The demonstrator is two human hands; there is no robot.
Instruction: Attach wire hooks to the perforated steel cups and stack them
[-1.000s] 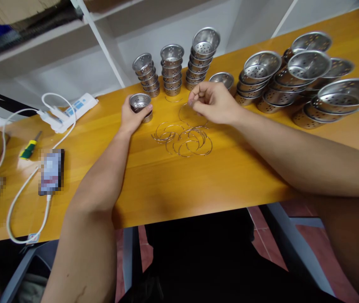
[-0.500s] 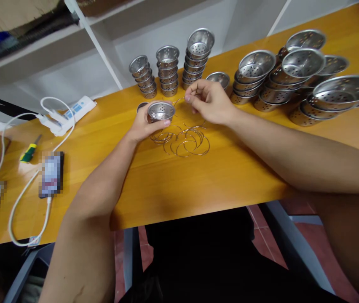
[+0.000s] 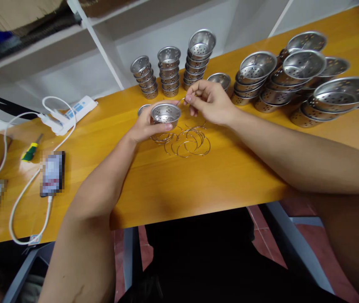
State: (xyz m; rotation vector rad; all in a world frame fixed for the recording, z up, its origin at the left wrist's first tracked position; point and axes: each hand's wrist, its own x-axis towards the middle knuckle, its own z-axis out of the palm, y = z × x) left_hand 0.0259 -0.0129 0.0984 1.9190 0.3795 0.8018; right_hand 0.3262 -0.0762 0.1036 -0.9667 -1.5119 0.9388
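Observation:
My left hand is closed around a perforated metal cup, its thumb along the near side and the open top facing up. Just right of the cup's rim, my right hand pinches a thin wire between thumb and fingertips. The wire's left end comes close to the far edge of the rim; whether it touches, I cannot tell. Below both hands, several thin wire rings lie in a loose heap on the table. Another small metal cup is partly hidden behind my left hand.
Stacks of perforated cups line the back, with larger stacks at the right. A lone cup sits behind my right hand. At left are a power strip, a screwdriver, a phone and a white cable.
My left hand has shifted the cup slightly right, closer to my right hand. The wire in my right hand is now nearer the cup's rim.

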